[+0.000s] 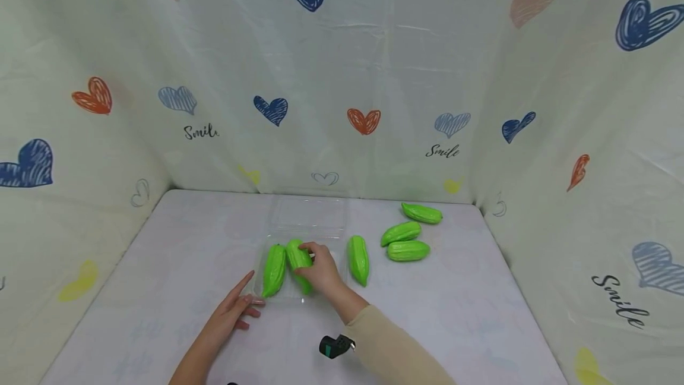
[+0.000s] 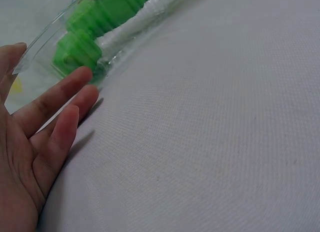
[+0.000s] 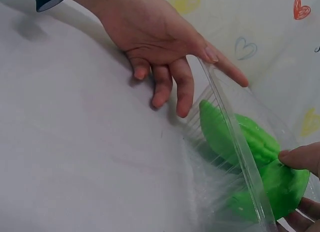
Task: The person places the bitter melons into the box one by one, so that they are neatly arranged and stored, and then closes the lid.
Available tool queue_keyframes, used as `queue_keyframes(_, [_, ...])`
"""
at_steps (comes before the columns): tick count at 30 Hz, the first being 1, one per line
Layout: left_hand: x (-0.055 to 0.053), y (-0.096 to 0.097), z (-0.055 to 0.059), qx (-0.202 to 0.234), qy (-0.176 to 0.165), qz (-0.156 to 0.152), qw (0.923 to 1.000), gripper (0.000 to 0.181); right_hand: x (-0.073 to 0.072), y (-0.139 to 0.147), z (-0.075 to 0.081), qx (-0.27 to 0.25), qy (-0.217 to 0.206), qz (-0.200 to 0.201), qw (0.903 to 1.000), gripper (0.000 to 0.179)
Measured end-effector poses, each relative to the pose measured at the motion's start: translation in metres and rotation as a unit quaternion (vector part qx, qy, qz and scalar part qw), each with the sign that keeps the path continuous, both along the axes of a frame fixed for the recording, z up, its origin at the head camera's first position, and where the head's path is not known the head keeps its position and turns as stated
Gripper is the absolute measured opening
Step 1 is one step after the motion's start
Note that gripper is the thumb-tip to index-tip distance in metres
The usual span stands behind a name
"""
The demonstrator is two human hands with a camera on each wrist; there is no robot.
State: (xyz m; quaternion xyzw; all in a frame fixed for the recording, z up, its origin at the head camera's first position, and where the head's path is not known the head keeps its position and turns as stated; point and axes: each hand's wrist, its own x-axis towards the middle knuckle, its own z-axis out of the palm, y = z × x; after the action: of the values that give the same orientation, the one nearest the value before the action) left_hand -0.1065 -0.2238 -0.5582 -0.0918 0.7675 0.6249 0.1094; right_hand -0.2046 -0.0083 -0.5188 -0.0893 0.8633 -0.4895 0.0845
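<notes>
Right hand (image 1: 323, 269): grip clenched on a bright green, elongated, lengthwise-ridged gourd (image 1: 297, 254), with the thumb on the near side and fingers across the far part. Location of this held gourd: inside a shallow, clear, thin-walled plastic container (image 1: 291, 300), near its middle, slanting from far left to near right. Just beside it, along the container's left side: a second bright green, ridged gourd (image 1: 275, 271), roughly lengthwise between near and far rims.

Left hand (image 1: 230, 314): grip released, with the index finger straight along the container's left side, thumb at the near left corner of its rim, remaining fingers loosely bent close to the white, cloth-covered desk (image 1: 208, 242).

Beyond the container: a clear plastic lid (image 1: 310, 215), laid open toward the desk's far edge. Just right of the container: a third bright green gourd (image 1: 358, 260), pointing from far edge to near. Near the desk's far right corner: an uppermost gourd (image 1: 422, 213), close to the far edge; nearer, a slanted gourd (image 1: 401, 233) and, just beside it, a crosswise gourd (image 1: 408, 250).

On the right forearm: a beige sleeve (image 1: 395, 343), with a small black device (image 1: 335, 346) beside its cuff. Behind the desk's far edge and along both sides: a pale curtain (image 1: 342, 64) printed with coloured hearts and "Smile" lettering.
</notes>
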Motion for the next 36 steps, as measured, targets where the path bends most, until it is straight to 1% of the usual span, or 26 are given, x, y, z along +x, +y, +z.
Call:
queue_keyframes(4, [-0.0001,-0.0003,-0.0003,0.004,0.003,-0.001,1.0,0.055,0.0,-0.002,-0.0012,-0.004,-0.006,0.001,1.0,0.053])
queue_keyframes(11, [0.0,-0.0009,0.0013,0.011,-0.002,-0.004,0.9999,0.056,0.001,-0.0018,-0.0024,-0.011,-0.019,0.008,0.9997,0.057])
queue_keyframes(21, [-0.0005,0.0001,0.0009,0.01,-0.005,-0.001,0.9999,0.055,0.0005,-0.0005,-0.006,-0.026,-0.05,0.01,0.9983,0.063])
queue_keyframes(28, [-0.0007,-0.0006,0.0,0.01,-0.009,0.001,0.9999,0.054,0.004,-0.0017,-0.0074,-0.01,-0.058,0.013,0.9982,0.065])
queue_keyframes(36, [-0.0014,-0.0007,-0.0012,0.01,-0.014,0.004,0.9998,0.054,0.0042,-0.0011,-0.0073,-0.014,-0.066,0.015,0.9976,0.065])
